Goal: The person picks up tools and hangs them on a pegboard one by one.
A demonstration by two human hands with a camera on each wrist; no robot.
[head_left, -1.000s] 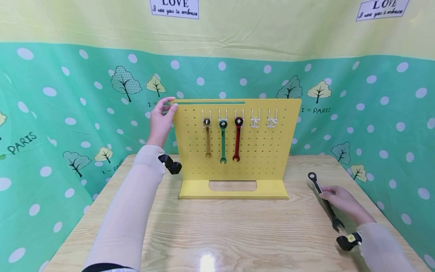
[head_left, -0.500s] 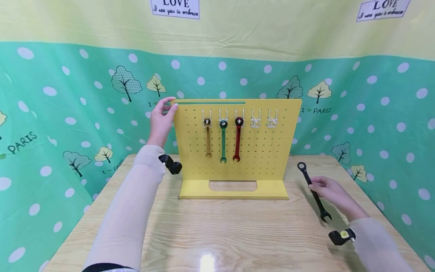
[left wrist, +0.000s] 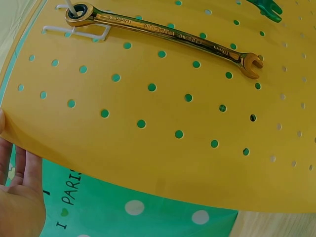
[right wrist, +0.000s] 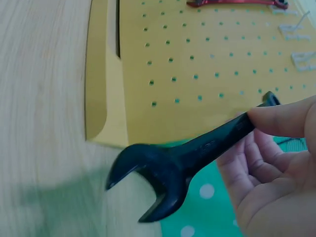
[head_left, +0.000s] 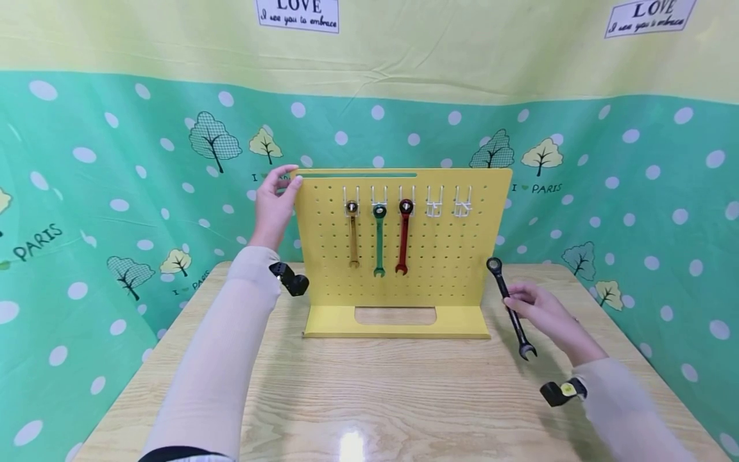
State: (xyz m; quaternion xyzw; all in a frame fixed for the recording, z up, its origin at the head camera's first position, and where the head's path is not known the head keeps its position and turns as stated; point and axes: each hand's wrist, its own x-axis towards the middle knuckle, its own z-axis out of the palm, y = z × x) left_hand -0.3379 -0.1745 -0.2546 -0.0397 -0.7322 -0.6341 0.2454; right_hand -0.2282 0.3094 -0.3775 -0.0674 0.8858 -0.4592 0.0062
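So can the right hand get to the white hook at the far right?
Probably yes: the right hand, holding the black wrench, is just right of the yellow board, and nothing seems to block the white hook. The left hand is at the opposite edge.

Surface (head_left: 369, 385): pale wood grain, below left hand (head_left: 274, 208) and right hand (head_left: 548, 317). Backdrop cloth (head_left: 352, 117): green, white-dotted, yellow above, behind both. Printed checked tree (head_left: 210, 133): beyond left hand, to its left. "LOVE" panel (head_left: 651, 18): high beyond right hand, to its right.

A wood-grain table (head_left: 416, 391) with a yellow pegboard (head_left: 435, 273) upright on top
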